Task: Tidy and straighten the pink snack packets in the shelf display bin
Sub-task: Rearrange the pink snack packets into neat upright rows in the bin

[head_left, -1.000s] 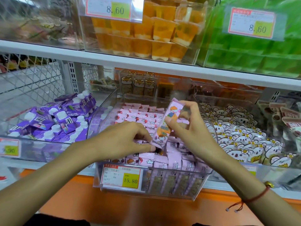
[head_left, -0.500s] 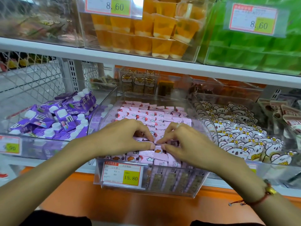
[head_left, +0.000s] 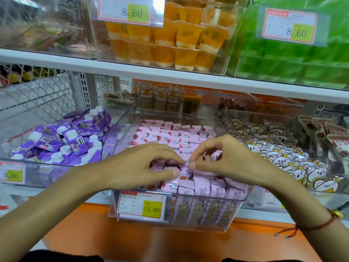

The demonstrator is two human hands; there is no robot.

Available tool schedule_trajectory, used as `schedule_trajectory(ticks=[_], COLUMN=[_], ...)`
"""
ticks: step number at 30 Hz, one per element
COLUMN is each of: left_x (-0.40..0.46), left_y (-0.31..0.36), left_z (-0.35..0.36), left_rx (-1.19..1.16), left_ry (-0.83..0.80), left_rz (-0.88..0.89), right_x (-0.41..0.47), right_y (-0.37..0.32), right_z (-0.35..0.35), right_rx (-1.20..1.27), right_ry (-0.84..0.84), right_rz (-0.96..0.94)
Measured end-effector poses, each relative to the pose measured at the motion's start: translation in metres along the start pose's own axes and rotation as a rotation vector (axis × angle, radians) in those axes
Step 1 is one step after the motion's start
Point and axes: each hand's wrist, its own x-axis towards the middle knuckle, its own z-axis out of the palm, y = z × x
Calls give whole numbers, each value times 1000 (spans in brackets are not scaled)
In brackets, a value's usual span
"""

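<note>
Pink snack packets (head_left: 170,137) fill a clear plastic display bin (head_left: 234,203) at the middle of the lower shelf. They stand in rows, and the front rows look less even than the back ones. My left hand (head_left: 143,167) is over the front middle of the bin, thumb and curled fingers pinching a pink packet. My right hand (head_left: 224,159) is just to its right, fingers arched, thumb and forefinger nipping the top edge of a neighbouring packet. The two hands' fingertips almost meet. The packets under my palms are hidden.
A 15.80 price tag (head_left: 141,205) hangs on the bin's front. Purple cartons (head_left: 66,140) fill the bin on the left and white bear packets (head_left: 283,154) the bin on the right. The white upper shelf (head_left: 170,76) with orange jelly cups (head_left: 170,44) overhangs close above.
A second ago my right hand held a pink packet raised above the bin. It has since gone down into the front rows, and both hands now work low on the packets.
</note>
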Motion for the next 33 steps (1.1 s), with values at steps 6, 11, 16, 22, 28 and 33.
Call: schedule_trajectory(ticks=[6,11,16,22,28,33], left_x=[4,8,10,10,10,9], left_y=[0,-4,-4,-6,-6,-4], left_z=[2,2,2,3,5,4], left_rx=[204,130,26,26,86,92], left_ry=[-113,-121,-128,-123,-107,-115], left_rz=[9,-3,4,-11,-19,-28], right_x=[-2,-8,-14,-18,-21,-20], right_y=[3,1,-4,-3,-1,5], right_z=[13,12,19,25,29,32], right_rx=[-253,-308,-594,-699,-665,-564], right_ry=[-136,-160,-78,12,105,156], right_rz=[-10,-118,-255,-321,-314,-259])
